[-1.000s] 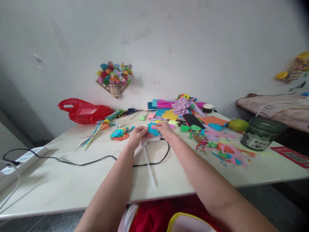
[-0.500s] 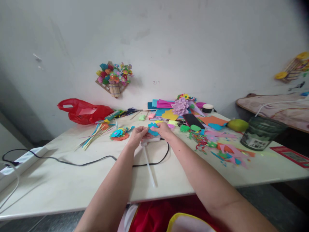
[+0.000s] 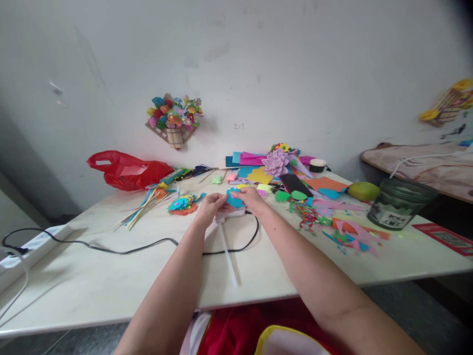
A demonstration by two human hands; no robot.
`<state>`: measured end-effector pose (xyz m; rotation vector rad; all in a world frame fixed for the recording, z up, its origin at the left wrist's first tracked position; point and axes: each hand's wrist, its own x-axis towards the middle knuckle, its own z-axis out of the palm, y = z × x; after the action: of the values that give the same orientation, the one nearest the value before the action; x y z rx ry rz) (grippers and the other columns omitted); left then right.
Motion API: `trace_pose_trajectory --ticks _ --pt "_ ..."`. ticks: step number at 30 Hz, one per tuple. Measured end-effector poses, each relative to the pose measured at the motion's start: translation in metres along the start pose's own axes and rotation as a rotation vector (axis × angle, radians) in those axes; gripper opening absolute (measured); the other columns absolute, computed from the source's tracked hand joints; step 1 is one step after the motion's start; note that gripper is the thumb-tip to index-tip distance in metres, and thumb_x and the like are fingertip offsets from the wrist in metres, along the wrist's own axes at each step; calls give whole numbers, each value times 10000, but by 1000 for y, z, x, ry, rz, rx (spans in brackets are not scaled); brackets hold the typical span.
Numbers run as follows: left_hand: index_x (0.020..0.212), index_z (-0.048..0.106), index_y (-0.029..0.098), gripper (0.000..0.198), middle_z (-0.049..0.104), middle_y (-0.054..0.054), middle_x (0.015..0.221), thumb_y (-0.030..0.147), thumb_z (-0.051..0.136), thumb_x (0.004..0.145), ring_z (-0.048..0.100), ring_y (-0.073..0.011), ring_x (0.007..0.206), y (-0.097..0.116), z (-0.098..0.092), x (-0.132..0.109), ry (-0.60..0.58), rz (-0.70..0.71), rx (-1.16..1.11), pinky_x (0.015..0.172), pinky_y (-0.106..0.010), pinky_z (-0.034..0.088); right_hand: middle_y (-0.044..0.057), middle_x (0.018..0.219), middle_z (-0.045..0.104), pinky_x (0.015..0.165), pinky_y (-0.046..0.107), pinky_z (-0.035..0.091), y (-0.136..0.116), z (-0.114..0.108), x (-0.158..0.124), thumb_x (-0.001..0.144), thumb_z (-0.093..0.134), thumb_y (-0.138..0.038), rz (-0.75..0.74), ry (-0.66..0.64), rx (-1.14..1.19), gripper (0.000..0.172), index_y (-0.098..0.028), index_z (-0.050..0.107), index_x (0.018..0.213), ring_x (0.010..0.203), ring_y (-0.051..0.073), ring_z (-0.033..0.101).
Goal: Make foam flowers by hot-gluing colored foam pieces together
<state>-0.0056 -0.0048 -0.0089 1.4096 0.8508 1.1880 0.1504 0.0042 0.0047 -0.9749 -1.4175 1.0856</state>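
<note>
A blue scalloped foam flower (image 3: 233,198) is held up between both hands over the middle of the table. My left hand (image 3: 211,206) pinches its left edge, and my right hand (image 3: 252,199) grips the right edge between thumb and fingers. Just below them lies a white glue gun (image 3: 236,213), partly hidden by my hands. A translucent glue stick (image 3: 228,256) sticks out of it toward me. Left of my left hand is a pile of blue, yellow and orange foam flowers (image 3: 182,203).
A power strip (image 3: 40,241) sits at the left, its black cord (image 3: 125,252) crossing the table. Farther back are a red plastic bag (image 3: 129,170), foam sheets (image 3: 254,159) and a phone (image 3: 295,185). Foam scraps (image 3: 354,231), a mango (image 3: 363,191) and a jar (image 3: 397,204) lie right.
The blue flower has turned slightly in my fingers, and more of its face shows. Both hands stay almost in place.
</note>
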Motion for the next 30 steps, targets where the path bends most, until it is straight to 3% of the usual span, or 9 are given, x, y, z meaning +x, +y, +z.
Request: trace_pose_trajectory --ticks 4,12,20,30 --pt "731 538 130 330 663 -46 615 428 661 665 643 -153 576 0 0 0 2 0 2 574 -242 511 -69 428 367 446 227 235 1 1 0 516 690 -473 7 13 36 387 -169 456 470 429 56 299" --pt "738 542 126 332 662 -43 613 424 666 659 644 -148 586 0 -1 1 17 2 5 569 -229 509 -44 491 463 477 230 292 1 0 -1 534 693 -446 11 -52 30 333 -148 550 568 464 71 383" --pt "732 537 126 338 667 -56 620 430 665 655 645 -160 587 -1 -1 1 12 9 8 573 -249 509 -32 525 509 501 237 342 7 3 3 512 704 -443 -37 6 -58 340 -143 567 596 500 96 440" --pt "734 549 128 340 666 -50 628 439 662 655 647 -164 600 -1 -1 2 21 9 9 585 -259 506 -60 467 404 426 209 251 11 0 7 557 667 -508 -84 -13 -73 388 -156 505 557 445 65 334"
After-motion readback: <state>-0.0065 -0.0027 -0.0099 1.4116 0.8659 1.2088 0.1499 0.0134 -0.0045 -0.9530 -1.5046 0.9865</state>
